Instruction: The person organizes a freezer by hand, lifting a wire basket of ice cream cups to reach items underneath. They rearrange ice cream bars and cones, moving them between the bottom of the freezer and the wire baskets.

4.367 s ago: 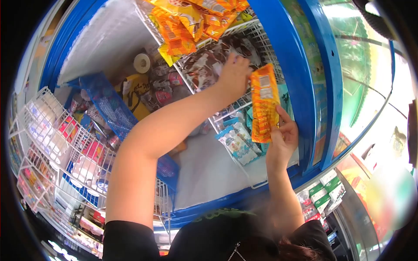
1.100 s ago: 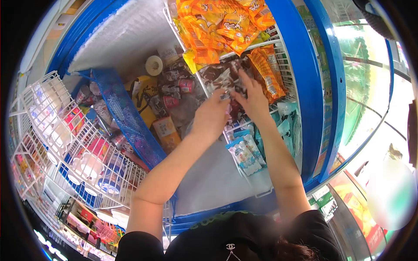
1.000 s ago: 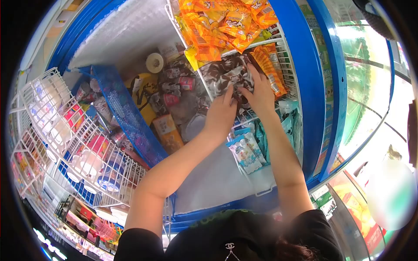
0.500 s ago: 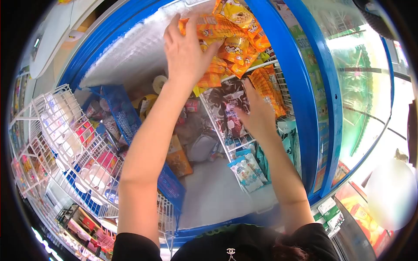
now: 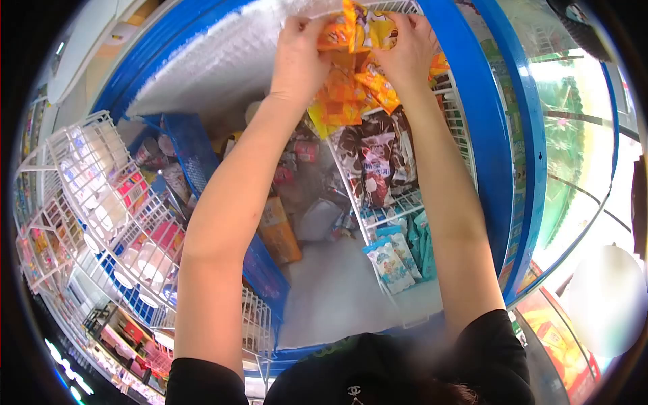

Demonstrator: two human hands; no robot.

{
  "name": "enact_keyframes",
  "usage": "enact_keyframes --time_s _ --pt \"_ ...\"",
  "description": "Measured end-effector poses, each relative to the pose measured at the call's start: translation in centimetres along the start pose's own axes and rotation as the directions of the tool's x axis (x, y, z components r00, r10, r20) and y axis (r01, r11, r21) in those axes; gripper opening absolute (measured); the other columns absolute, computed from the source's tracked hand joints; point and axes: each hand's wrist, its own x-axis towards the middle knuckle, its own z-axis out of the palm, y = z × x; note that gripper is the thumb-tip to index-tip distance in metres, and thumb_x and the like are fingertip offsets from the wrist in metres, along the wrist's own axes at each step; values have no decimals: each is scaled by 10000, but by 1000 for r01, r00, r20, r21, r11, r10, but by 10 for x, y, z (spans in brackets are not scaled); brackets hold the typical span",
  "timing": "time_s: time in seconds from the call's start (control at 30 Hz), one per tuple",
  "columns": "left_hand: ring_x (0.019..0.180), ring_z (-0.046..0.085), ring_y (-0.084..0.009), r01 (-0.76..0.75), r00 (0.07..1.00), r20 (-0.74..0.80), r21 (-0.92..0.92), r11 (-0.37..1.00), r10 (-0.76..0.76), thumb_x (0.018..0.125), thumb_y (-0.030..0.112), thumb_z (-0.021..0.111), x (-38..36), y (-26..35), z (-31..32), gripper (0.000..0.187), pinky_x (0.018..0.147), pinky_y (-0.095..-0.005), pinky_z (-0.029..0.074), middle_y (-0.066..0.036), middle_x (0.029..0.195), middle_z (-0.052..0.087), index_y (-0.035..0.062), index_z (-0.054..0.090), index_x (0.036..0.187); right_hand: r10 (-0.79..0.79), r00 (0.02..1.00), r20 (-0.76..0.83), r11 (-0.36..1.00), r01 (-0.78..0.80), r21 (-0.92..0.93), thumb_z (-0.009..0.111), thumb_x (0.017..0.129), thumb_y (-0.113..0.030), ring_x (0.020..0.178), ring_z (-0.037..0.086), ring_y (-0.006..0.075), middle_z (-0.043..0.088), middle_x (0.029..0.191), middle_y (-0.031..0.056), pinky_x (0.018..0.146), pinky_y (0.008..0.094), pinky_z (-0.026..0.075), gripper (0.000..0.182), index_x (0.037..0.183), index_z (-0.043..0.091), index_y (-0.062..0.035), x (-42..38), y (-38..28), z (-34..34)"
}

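Observation:
Orange ice cream packets (image 5: 341, 91) fill the far end of a white wire basket (image 5: 347, 185) inside a chest freezer. My left hand (image 5: 302, 57) grips orange packets at the left side of the pile, its fingers curled round their edge. Opposite it, my right hand (image 5: 410, 54) closes on a yellow-and-orange packet (image 5: 378, 30) from the right. Some fingertips are hidden behind the wrappers. Closer to me in the same basket lie brown-and-white ice cream packets (image 5: 378, 165), and then light-blue packets (image 5: 391, 263); neither hand touches these.
Frost coats the freezer's far wall (image 5: 202, 61). A blue perforated divider (image 5: 185, 152) stands left of loose packs, including an orange box (image 5: 278, 229). White wire racks (image 5: 111, 202) with tubs hang at the left. A blue freezer frame (image 5: 472, 101) runs along the right.
My right hand has moved up from the brown packets to the orange pile. My left hand has closed on orange packets. The orange packet at the basket's right side is now mostly out of sight.

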Motion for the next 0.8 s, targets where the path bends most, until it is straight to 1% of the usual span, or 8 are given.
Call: enact_keyframes --time_s 0.23,0.3,0.47,0.53,0.6,0.63,0.67,0.8 --pt "1009 608 -234 112 913 -342 -310 944 -221 772 -95 665 -81 28 -30 484 838 -339 528 -100 1130 594 57 615 1229 -99 991 -88 937 122 327 716 680 -89 1068 561 308 609 1113 97 952 457 380 442 1111 619 -111 -70 -75 -100" --pt "979 607 -158 298 757 -195 -747 594 -624 845 -52 660 -101 59 -30 489 781 -287 548 -84 1198 584 51 540 1307 10 1000 6 922 -12 386 733 696 -107 1067 560 313 606 1138 112 940 444 398 471 1153 618 -112 -111 -82 -122" --pt "1057 608 -180 503 607 260 -858 109 -751 883 -67 608 -160 150 -2 499 813 -271 570 -92 1263 555 68 480 1345 443 869 219 890 -456 11 815 753 -198 1012 596 286 624 1062 158 846 380 469 606 1252 541 12 -155 -27 -151" --pt "1114 592 -203 413 557 349 -904 -114 -754 914 -97 544 -178 184 38 499 880 -316 578 -94 1345 482 55 438 1377 545 817 188 762 -576 295 778 820 -257 934 635 255 646 1029 166 777 363 500 646 1312 471 30 -146 6 -144" --pt "1178 551 -256 442 485 446 -867 -230 -752 930 -40 564 -182 217 71 506 917 -348 546 -148 1376 433 45 404 1403 641 678 360 697 -710 96 752 847 -292 971 637 264 631 1080 195 807 360 505 655 1330 457 37 -148 37 -148" --pt "1208 520 -306 573 476 461 -808 -133 -749 932 -1 571 -200 222 109 561 946 -381 518 -197 1396 382 55 344 1442 690 588 422 656 -754 -20 740 860 -309 990 639 268 624 1106 210 821 359 507 661 1339 449 41 -148 43 -150" --pt "1230 492 -348 657 488 460 -753 -34 -742 932 35 576 -198 223 129 609 970 -406 492 -234 1406 343 54 288 1469 625 592 509 515 -803 301 697 893 -331 1191 534 322 525 1272 258 964 401 451 645 1364 466 44 -148 33 -153" --pt "1308 368 -509 817 576 590 -439 375 -565 919 167 579 -182 216 154 851 1045 -465 415 -357 1461 174 -44 -2 1504 498 756 424 807 -584 93 670 901 -296 1332 360 394 352 1441 267 1056 452 380 627 1447 455 -73 -155 19 -153"
